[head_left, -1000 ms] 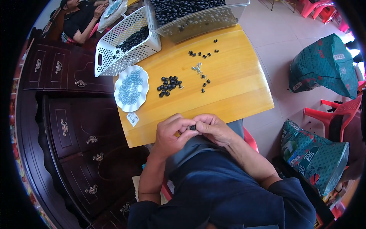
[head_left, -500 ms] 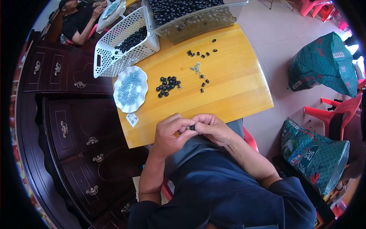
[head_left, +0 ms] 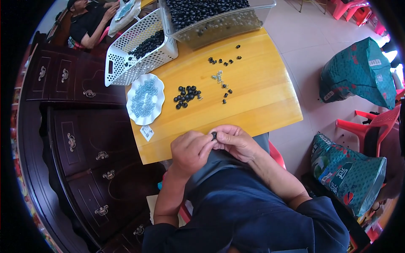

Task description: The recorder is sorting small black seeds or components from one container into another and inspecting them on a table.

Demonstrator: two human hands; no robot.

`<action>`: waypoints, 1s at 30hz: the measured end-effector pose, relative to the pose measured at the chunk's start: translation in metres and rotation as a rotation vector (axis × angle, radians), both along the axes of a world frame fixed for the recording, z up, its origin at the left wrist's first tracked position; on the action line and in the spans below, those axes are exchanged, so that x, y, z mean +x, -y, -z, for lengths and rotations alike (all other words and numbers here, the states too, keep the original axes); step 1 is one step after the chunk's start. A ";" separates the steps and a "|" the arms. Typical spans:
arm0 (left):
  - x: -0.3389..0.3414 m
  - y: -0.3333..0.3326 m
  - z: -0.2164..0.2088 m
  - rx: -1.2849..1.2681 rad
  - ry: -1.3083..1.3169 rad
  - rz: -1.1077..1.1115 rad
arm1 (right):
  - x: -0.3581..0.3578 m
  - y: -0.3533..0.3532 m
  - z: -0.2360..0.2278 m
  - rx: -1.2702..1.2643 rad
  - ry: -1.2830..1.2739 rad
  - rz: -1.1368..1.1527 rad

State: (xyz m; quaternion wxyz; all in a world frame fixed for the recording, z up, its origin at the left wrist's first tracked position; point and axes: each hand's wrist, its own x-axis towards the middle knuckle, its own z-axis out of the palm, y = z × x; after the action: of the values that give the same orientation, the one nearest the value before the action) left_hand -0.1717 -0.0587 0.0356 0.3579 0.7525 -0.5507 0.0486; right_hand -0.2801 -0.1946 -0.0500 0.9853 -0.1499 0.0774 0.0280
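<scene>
My two hands meet just past the table's near edge, above my lap. Between the thumb and forefinger of my right hand sits a small round black plastic part. My left hand is closed, its thumb and fingertips pressed against the same part from the left. Fingers cover most of the part's detail. Ahead on the wooden table lies a cluster of round black parts. Right of it are small clear pieces and several smaller black parts.
A white scalloped plate of clear bluish pieces stands at the table's left. Behind it are a white perforated basket and a clear bin, both holding black parts. Green sacks and a red chair stand right. Another person sits far left.
My left hand has turned slightly, its fingers curling in more. The black part has risen a little between the fingertips and shows more clearly.
</scene>
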 end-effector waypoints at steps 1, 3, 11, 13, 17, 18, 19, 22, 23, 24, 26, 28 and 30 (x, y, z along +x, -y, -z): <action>0.000 0.000 0.000 0.000 0.001 0.001 | 0.000 0.000 0.001 0.000 0.001 0.001; -0.002 -0.001 0.002 -0.016 0.044 -0.018 | 0.001 -0.001 0.002 -0.003 0.021 0.011; -0.004 0.000 0.009 -0.058 0.046 -0.050 | 0.002 0.000 -0.001 0.002 0.000 -0.002; -0.004 -0.001 0.009 -0.054 0.055 -0.042 | 0.001 0.000 -0.001 0.007 -0.008 -0.011; -0.001 -0.003 0.009 -0.031 0.044 -0.021 | 0.001 0.002 -0.001 -0.012 -0.016 -0.037; 0.000 -0.004 0.010 -0.026 0.026 -0.013 | 0.001 0.002 -0.002 -0.030 -0.021 -0.046; -0.001 -0.002 0.004 -0.025 0.030 -0.012 | 0.000 0.003 0.000 -0.029 -0.017 -0.045; -0.002 0.001 -0.013 0.024 -0.297 -0.016 | 0.000 0.003 0.005 -0.175 0.010 -0.085; 0.001 -0.001 -0.015 0.082 -0.365 0.009 | 0.000 0.003 0.003 -0.221 0.015 -0.097; 0.003 -0.003 -0.017 0.141 -0.434 0.035 | 0.001 0.003 0.001 -0.268 0.020 -0.108; 0.006 -0.006 -0.018 0.160 -0.444 0.079 | 0.000 0.004 0.004 -0.290 0.026 -0.119; 0.007 -0.007 -0.018 0.180 -0.453 0.124 | -0.001 0.003 0.006 -0.312 0.033 -0.131; 0.006 -0.008 -0.018 0.164 -0.457 0.125 | 0.000 0.002 0.007 -0.271 0.044 -0.142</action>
State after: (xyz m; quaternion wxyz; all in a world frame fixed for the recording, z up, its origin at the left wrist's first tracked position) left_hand -0.1653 -0.0509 0.0538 0.4134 0.7349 -0.5030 -0.1900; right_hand -0.2804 -0.1962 -0.0568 0.9530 -0.2871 0.0483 0.0838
